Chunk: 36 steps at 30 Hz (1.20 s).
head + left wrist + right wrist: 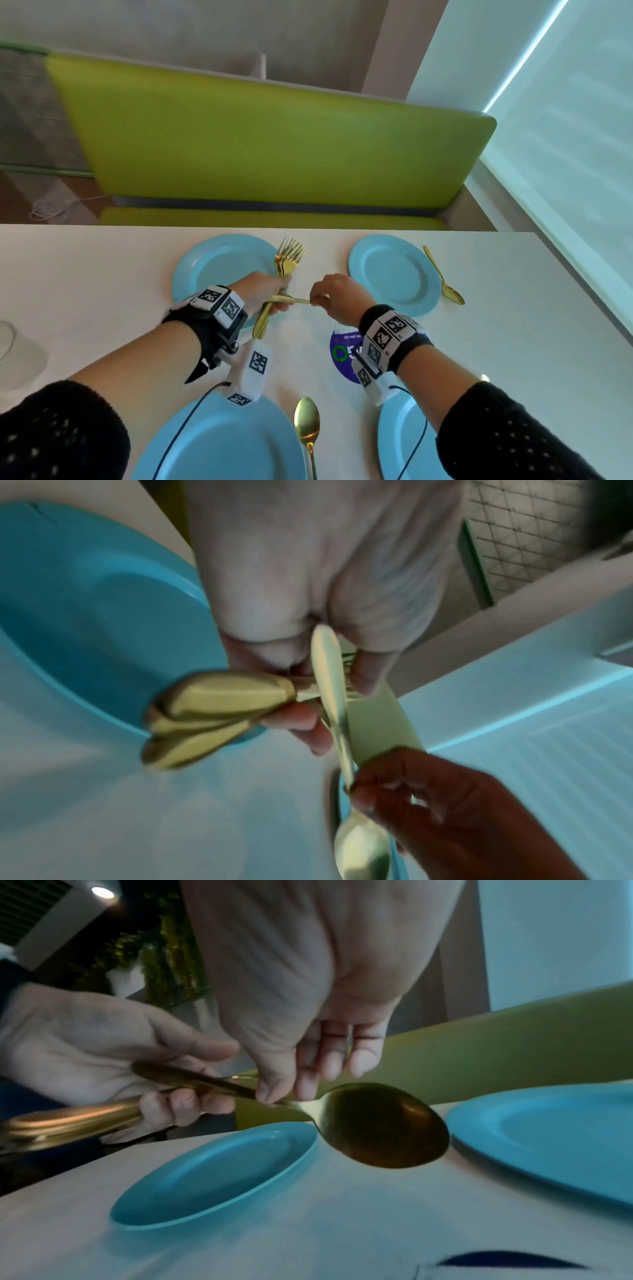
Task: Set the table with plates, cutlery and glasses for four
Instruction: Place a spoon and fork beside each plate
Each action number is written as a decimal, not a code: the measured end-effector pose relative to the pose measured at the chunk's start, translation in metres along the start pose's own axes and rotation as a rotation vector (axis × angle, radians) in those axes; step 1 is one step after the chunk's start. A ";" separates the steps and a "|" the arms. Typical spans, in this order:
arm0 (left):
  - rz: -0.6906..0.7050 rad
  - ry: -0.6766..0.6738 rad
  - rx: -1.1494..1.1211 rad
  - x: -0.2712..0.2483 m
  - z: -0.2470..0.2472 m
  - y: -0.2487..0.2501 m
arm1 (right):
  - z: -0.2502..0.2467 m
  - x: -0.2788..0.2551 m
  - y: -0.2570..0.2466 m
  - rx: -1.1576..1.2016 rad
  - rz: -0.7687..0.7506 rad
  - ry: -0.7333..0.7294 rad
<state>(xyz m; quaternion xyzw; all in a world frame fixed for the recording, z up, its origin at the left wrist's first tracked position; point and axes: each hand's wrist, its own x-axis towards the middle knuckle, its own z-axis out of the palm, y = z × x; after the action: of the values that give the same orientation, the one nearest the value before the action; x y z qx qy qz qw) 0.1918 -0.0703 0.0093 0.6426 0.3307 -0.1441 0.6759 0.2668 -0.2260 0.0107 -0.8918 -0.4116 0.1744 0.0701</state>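
Observation:
My left hand (278, 297) grips a bundle of gold forks (290, 254) over the far-left blue plate (209, 263), tines pointing away and handles (205, 704) sticking out below the fist. My right hand (320, 299) pinches a gold spoon (294, 300) near its neck. In the right wrist view the spoon's bowl (383, 1123) hangs just above the table, and its handle end still lies in the left palm (103, 1047). A gold spoon (445, 277) lies right of the far-right plate (394, 274). Another spoon (307, 431) lies between the near-left plate (226, 445) and the near-right plate (400, 442).
A clear glass (10, 346) stands at the table's left edge. A round purple sticker (342, 356) sits on the white table (102, 274) under my right wrist. A green bench (274, 144) runs behind the far edge. A window blind fills the right.

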 end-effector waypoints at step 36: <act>0.022 0.238 -0.157 0.048 -0.056 -0.008 | 0.057 0.119 0.001 0.367 0.732 -0.069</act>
<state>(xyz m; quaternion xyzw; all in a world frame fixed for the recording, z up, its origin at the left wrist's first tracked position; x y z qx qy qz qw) 0.2076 -0.0067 -0.0244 0.6038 0.4118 -0.0332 0.6817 0.3184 -0.1375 -0.0726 -0.9457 -0.0315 0.2882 0.1473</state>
